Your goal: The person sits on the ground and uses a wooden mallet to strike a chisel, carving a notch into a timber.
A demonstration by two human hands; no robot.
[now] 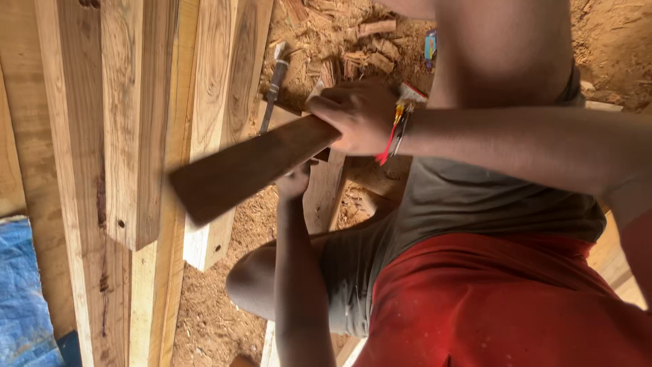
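The right hand point(356, 115) comes in from the right side of the view and grips the near end of a dark brown board point(251, 166), its fingers point(326, 109) curled over the top edge and clamped on the wood; a wristband with red and yellow threads point(401, 122) sits at its wrist. The board runs slanting down to the left, its far end hanging free in front of the pale planks point(136, 136). The left hand point(293, 182) rises from below on a bare forearm and meets the underside of the board just under the right hand; its fingers are hidden against the wood, so I cannot tell whether they are closed on it or only pressed to it. The pale planks stand side by side across the left half of the view, with knots and dark streaks in their grain; a metal tool with a grey shaft point(273, 88) lies just beyond them on the sawdust-covered ground point(217, 299), near a heap of wood offcuts point(360, 47). A blue tarpaulin point(24, 292) shows at the lower left corner; a grey shirt and red cloth fill the lower right.
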